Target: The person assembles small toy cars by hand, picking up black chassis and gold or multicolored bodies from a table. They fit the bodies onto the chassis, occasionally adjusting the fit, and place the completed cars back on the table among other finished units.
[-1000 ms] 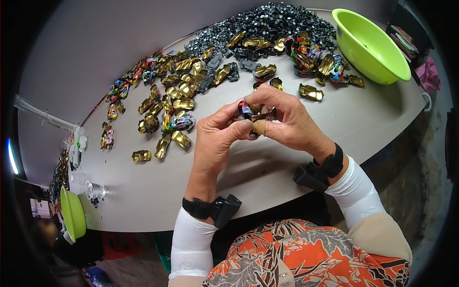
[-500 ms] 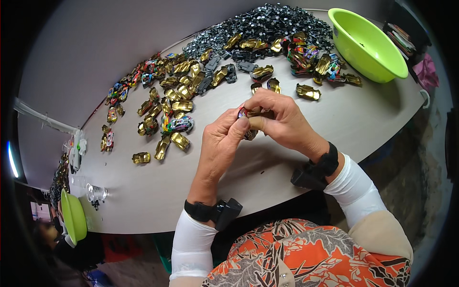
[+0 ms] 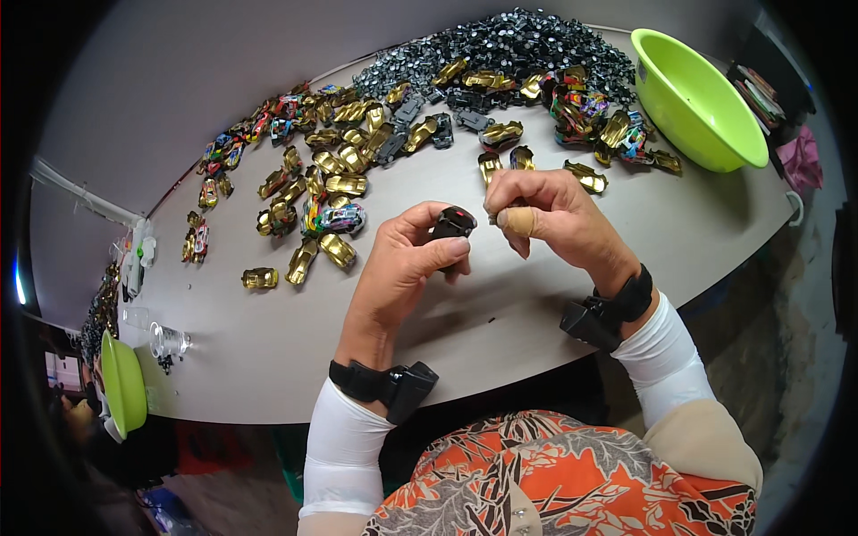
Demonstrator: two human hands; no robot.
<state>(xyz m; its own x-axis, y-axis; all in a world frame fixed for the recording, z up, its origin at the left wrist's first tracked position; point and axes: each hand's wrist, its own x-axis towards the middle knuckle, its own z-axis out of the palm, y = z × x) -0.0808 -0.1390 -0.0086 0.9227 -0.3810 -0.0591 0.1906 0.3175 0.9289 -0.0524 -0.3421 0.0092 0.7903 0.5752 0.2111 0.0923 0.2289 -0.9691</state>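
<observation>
Between the thumb and fingers of my left hand (image 3: 402, 259) is a dark toy car (image 3: 454, 223) with a small red patch at its upper end. My right hand (image 3: 559, 214) hangs a little to the right, apart from the car. Its thumb, wrapped in a tan bandage (image 3: 518, 221), presses against the curled fingers. Whatever is in that pinch is too small and covered to name. Gold toy car bodies (image 3: 490, 166) lie just beyond my right hand. To the left, several more gold bodies (image 3: 338, 251) rest beside a multicoloured one (image 3: 342, 218).
A large heap of small black and silvery parts (image 3: 500, 49) spreads along the back. A lime-green basin (image 3: 697, 103) stands at the far right, another green basin (image 3: 125, 384) at the left edge. Near it sits a clear plastic cup (image 3: 168, 340). A tiny dark piece (image 3: 491, 320) lies in front.
My hands were together around the toy car. Now they are apart: the right hand has let go of the car and moved right, and the left holds it alone.
</observation>
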